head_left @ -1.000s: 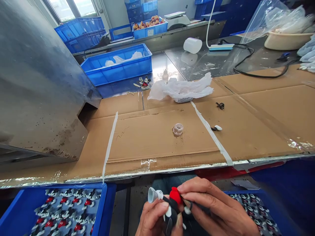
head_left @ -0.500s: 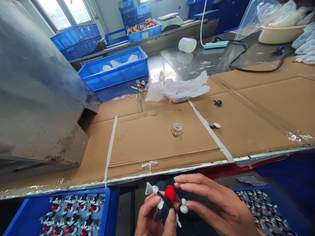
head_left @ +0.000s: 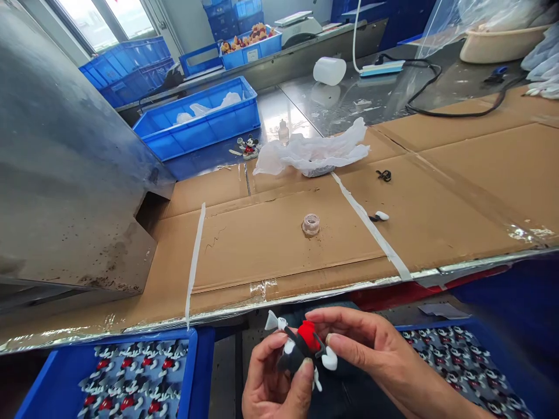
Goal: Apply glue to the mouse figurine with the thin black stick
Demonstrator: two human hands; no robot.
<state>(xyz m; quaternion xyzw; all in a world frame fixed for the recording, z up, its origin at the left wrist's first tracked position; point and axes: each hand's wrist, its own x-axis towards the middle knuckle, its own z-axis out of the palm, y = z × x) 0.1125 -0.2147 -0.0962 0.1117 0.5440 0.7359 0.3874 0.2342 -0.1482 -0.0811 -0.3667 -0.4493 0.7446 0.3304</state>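
- The left hand (head_left: 275,381) pinched a small cartoon-mouse figure (head_left: 301,352) between thumb and fingers, low over the lap and close to the body, where both hands could reach it.
- The right hand (head_left: 371,355) met it from the other side, its fingertips closed on the figure's red and white end, so the piece was braced at two points while it was handled.
- Two blue trays flanked the lap within easy reach: the left tray (head_left: 192,372) and the right tray (head_left: 410,327), each holding many like figures lying flat.
- Beyond the hands, the workbench was covered with taped cardboard sheets (head_left: 279,244), apparently to protect its surface.
- On the cardboard, well apart from the hands, stood a small clear cap (head_left: 310,224), with a little white and black loose part (head_left: 379,216) beside a tape strip.
- Farther back lay a crumpled plastic bag (head_left: 312,152), another figure (head_left: 248,146), a small bottle (head_left: 283,131) and a blue crate (head_left: 205,119).
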